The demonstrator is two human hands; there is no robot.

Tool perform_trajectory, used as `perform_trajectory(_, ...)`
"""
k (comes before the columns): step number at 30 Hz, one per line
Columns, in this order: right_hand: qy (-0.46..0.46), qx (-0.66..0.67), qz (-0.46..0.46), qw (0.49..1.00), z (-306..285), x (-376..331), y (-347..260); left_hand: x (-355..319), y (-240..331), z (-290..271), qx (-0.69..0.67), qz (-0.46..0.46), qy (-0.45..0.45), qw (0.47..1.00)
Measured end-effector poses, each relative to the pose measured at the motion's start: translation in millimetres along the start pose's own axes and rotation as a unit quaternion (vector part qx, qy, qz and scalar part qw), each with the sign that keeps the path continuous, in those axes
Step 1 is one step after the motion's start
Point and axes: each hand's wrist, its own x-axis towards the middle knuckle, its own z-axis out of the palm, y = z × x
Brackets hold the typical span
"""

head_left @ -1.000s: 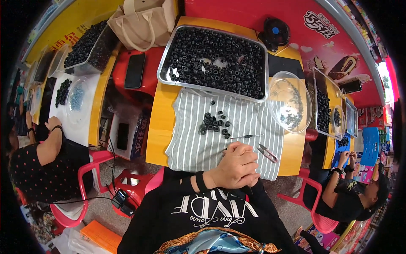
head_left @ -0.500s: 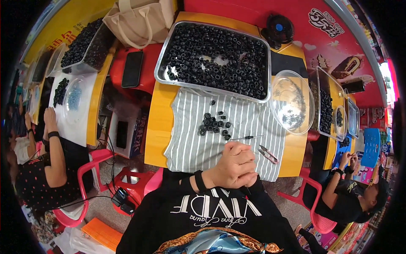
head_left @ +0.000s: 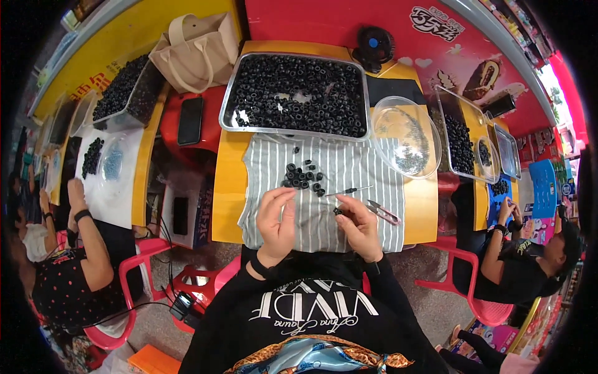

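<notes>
Carefully, I am pinching a small black ring (head_left: 337,212) in my right hand (head_left: 358,225), just above the striped cloth (head_left: 349,174) on the counter (head_left: 228,187); too small to tell which way its axis is pointing. My left hand (head_left: 277,218) is hovering half curled, holding nothing I can see. It is risking slipping and rolling among the loose rings (head_left: 303,176) or catching the thin tool (head_left: 349,191) nearby.
</notes>
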Motion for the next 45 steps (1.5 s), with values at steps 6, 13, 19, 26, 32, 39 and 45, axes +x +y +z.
perform_trajectory(6,-0.013,-0.166,-0.16,0.973,-3.5,1.3,21.1,-15.9,-25.8,10.3,-0.049,-0.07,-0.081,0.993)
perform_trajectory(13,0.033,-0.185,-0.181,0.965,6.8,-4.8,30.5,-17.7,-25.3,3.3,-0.015,-0.038,-0.123,0.992)
perform_trajectory(19,0.038,-0.221,-0.229,0.947,3.5,-2.4,28.0,-15.2,-23.9,11.1,-0.055,-0.048,-0.123,0.99)
perform_trajectory(26,0.022,-0.209,-0.226,0.951,5.5,-3.1,29.4,-15.8,-31.5,5.7,0.006,0.037,-0.158,0.987)
perform_trajectory(32,0.037,-0.234,-0.256,0.937,8.6,-2.2,33.9,-16.1,-21.1,11.6,-0.038,-0.04,-0.13,0.99)
perform_trajectory(39,0.016,-0.251,-0.258,0.933,6.9,-2.9,32.7,-14.3,-26.8,8.9,0.007,0.041,-0.158,0.987)
perform_trajectory(45,-0.067,-0.36,-0.237,0.9,-44.3,-13.3,-20.1,-13.1,-21.5,12.2,0.0,0.024,-0.152,0.988)
